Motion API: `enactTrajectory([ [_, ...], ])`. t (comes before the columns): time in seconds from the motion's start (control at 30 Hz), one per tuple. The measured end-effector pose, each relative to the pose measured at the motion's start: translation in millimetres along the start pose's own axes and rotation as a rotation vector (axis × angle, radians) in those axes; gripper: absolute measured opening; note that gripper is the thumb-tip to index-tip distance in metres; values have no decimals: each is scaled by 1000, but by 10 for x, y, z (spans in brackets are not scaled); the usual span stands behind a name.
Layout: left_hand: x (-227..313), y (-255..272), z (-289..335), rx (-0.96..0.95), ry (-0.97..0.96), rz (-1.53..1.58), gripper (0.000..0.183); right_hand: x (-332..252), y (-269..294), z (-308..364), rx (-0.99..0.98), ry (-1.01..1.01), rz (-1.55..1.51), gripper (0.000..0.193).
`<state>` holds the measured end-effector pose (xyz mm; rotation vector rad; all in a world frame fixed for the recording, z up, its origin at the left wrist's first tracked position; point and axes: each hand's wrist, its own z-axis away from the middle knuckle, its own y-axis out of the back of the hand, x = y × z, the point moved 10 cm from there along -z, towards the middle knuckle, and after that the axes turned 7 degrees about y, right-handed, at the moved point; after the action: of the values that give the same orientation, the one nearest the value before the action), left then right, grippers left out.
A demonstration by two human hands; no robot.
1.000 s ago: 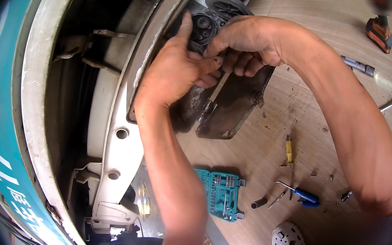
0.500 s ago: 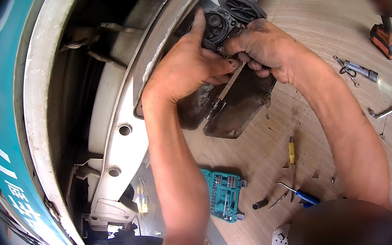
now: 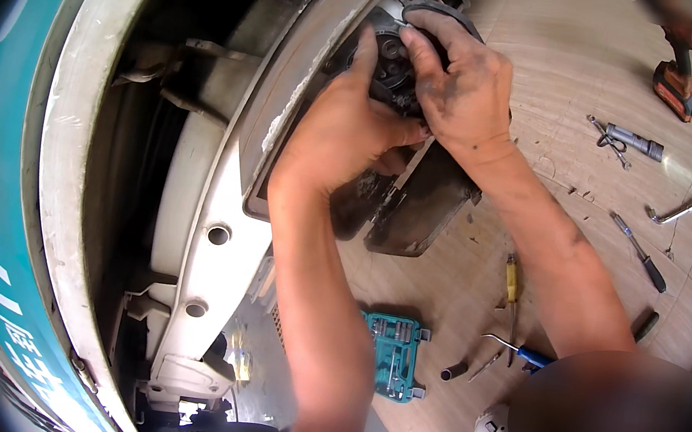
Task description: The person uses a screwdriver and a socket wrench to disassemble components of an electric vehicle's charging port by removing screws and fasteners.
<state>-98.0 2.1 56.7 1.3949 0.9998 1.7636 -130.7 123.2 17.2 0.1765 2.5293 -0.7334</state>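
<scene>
Black round motor part [image 3: 396, 58] at twelve o'clock (seated in the grimy housing [image 3: 403, 210]), your left hand [image 3: 343, 134] and right hand [image 3: 458, 79] clamped on it, apparently mid-job, tools unpacked.

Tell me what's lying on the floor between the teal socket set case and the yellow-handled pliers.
In the head view, a short dark tube lies between the teal socket set case and the yellow-handled pliers.

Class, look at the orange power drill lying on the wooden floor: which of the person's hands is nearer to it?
Right. The right hand grips the dark part beside the drill; the left hand lies beyond it, farther away.
</scene>
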Motion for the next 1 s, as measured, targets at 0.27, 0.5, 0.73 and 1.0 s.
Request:
enactTrajectory([
  [0.27,-13,41,6,21,34,1,95,10,-225,-18,-51,86,186,16],
  [0.5,-67,42,-64,70,-44,-31,97,-41,-308,15,-93,119,403,14],
  [0.73,-71,58,-36,75,-19,-50,98,-106,-313,40,-96,127,464,14],
  [1.0,-75,51,-55,98,-39,-81,99,-85,-275,47,-23,154,379,15],
])
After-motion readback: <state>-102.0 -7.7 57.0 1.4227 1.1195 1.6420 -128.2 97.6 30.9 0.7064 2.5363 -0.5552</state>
